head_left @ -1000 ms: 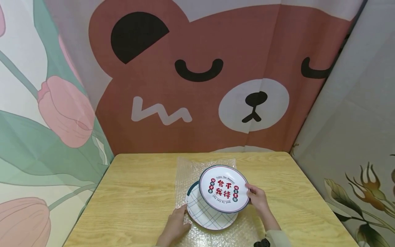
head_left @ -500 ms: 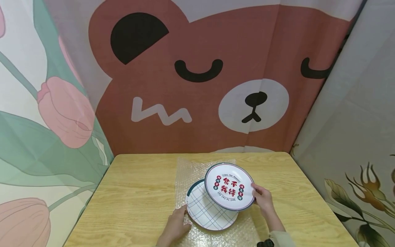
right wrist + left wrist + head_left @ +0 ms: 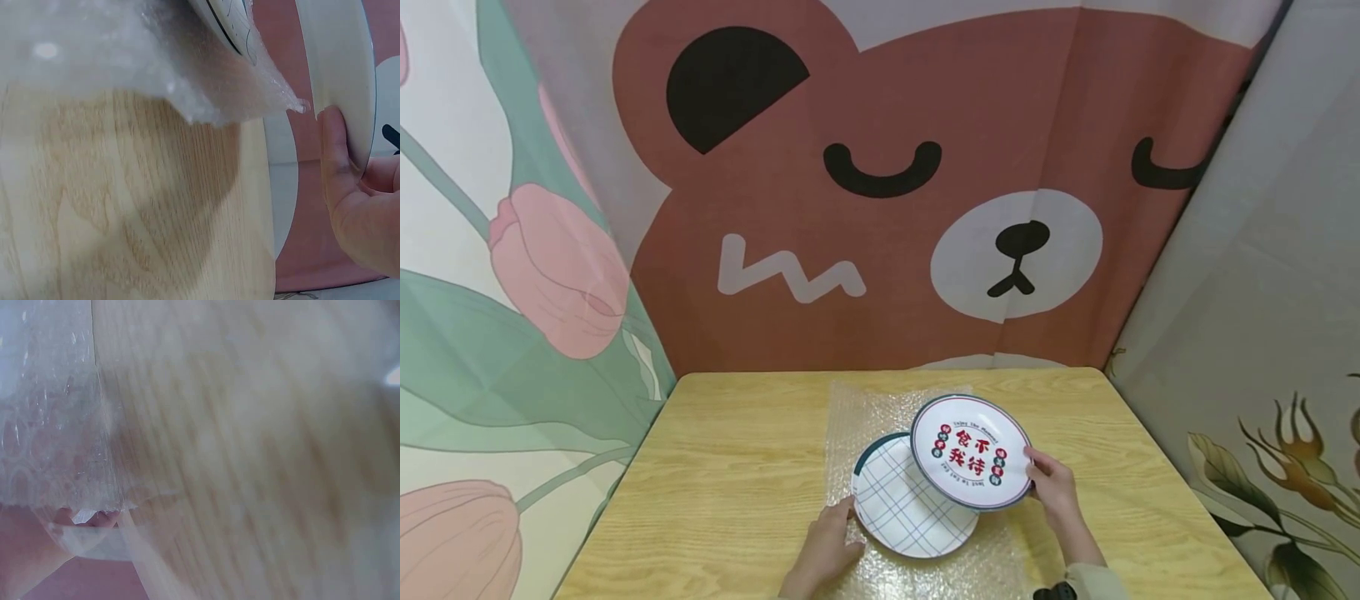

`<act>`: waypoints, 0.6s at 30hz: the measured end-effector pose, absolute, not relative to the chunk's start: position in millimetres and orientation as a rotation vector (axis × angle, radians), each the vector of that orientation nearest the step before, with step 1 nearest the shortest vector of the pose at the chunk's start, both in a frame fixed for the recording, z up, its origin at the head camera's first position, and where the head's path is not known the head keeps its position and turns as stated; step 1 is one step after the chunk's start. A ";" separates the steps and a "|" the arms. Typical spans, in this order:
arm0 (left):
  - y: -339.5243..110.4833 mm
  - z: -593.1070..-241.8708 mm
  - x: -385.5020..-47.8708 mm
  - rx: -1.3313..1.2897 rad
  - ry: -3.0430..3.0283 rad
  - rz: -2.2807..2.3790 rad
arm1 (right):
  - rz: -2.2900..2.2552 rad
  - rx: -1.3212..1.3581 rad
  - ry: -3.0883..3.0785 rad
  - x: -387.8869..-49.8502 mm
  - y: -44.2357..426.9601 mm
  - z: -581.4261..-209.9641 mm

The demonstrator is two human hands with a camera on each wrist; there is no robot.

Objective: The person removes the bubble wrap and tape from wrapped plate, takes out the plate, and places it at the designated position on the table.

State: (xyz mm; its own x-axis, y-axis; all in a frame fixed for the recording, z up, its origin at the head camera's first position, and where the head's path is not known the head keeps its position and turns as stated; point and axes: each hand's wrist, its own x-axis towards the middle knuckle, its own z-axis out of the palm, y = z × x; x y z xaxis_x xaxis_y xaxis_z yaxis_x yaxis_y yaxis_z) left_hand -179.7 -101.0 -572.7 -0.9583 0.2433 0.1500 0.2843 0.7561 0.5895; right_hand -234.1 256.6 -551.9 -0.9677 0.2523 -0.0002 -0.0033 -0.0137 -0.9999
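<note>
In the head view my right hand (image 3: 1057, 490) pinches the right rim of a round white plate (image 3: 972, 483) with red lettering and a blue edge. That plate is tilted and overlaps the upper right of a second plate, a white one with a grid pattern (image 3: 902, 517) and a green arc on its rim. My left hand (image 3: 826, 546) touches the grid plate's left rim, thumb spread apart. Bubble wrap (image 3: 865, 408) lies under the grid plate. In the right wrist view my thumb and fingers (image 3: 334, 140) hold the lettered plate (image 3: 340, 56) edge-on. The left wrist view is blurred.
The wooden table (image 3: 737, 467) runs up to a hanging cloth with a bear print (image 3: 790, 333). Patterned curtains stand at the left (image 3: 445, 350) and right (image 3: 1247, 292). A dark object (image 3: 1055, 592) sits at the right wrist.
The lettered plate has moved right and slightly up with my right hand, uncovering more of the grid plate. My left hand and the grid plate have stayed in place.
</note>
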 end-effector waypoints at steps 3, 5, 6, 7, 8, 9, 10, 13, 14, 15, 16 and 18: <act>-101.2 -573.2 -179.9 -0.429 -2.884 -0.983 | 2.075 -0.317 -2.111 -225.8 251.3 -535.2; -101.3 -573.3 -180.0 -0.432 -2.883 -0.988 | 2.064 -0.360 -2.137 -221.3 249.0 -526.2; -101.4 -573.1 -180.0 -0.432 -2.883 -0.990 | 2.033 -0.414 -2.177 -219.2 246.7 -520.1; -101.5 -573.3 -180.1 -0.434 -2.882 -0.993 | 2.028 -0.434 -2.188 -218.7 247.7 -519.3; -101.6 -573.2 -180.1 -0.435 -2.881 -0.995 | 2.019 -0.451 -2.198 -218.4 248.8 -519.4; -101.7 -573.5 -180.2 -0.437 -2.879 -0.996 | 2.007 -0.463 -2.210 -218.6 250.2 -520.4; -101.8 -573.7 -180.2 -0.437 -2.877 -0.995 | 2.010 -0.463 -2.201 -219.3 252.8 -523.4; -102.1 -574.9 -180.5 -0.442 -2.868 -0.986 | 2.042 -0.463 -2.110 -225.4 264.4 -541.8; -102.1 -575.2 -180.5 -0.443 -2.866 -0.981 | 2.063 -0.447 -2.083 -226.8 268.3 -546.8; -102.1 -575.7 -180.6 -0.444 -2.863 -0.977 | 2.066 -0.447 -2.071 -228.3 271.7 -551.0; -102.2 -575.9 -180.6 -0.444 -2.861 -0.974 | 2.075 -0.449 -2.058 -229.4 275.2 -554.8; -102.1 -576.3 -180.6 -0.444 -2.860 -0.968 | 2.077 -0.450 -2.056 -230.6 281.5 -560.3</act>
